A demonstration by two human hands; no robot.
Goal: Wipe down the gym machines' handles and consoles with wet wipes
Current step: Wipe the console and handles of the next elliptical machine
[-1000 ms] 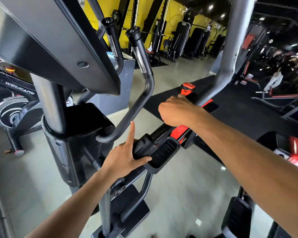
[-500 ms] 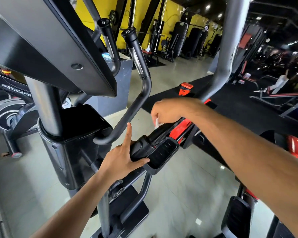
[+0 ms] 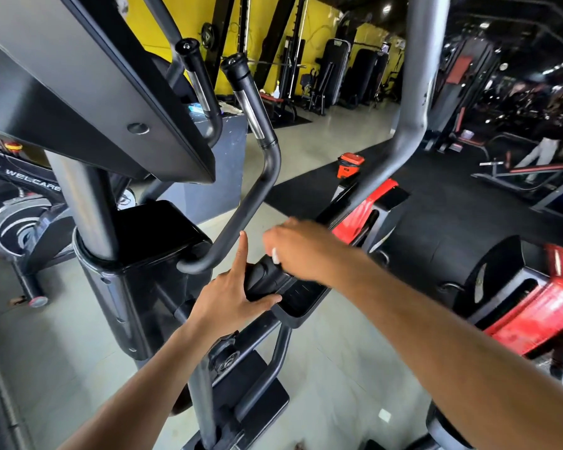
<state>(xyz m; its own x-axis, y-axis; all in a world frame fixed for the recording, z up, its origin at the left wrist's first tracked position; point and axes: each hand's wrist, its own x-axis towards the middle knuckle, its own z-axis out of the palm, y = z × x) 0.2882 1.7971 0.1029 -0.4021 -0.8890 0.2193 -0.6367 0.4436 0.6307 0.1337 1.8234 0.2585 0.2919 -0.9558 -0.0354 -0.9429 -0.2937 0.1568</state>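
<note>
While the grey curved tubular handlebar (image 3: pixel 241 203) sweeps down on the left, the left hand (image 3: pixel 231 295) rests on the machine's black plastic housing (image 3: pixel 264 279), fingers straight, forefinger pointing up, thumb spread. Just right, the right hand (image 3: pixel 301 246) curls tight round a small white wet wipe (image 3: pixel 275 255), pressed onto that same housing above the black ribbed pedal tray (image 3: pixel 301 298).

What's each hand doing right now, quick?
Left hand: open, forefinger straight, thumb and palm braced against the black bar.
Right hand: closed on a white wipe, pressing it onto that bar.
</note>
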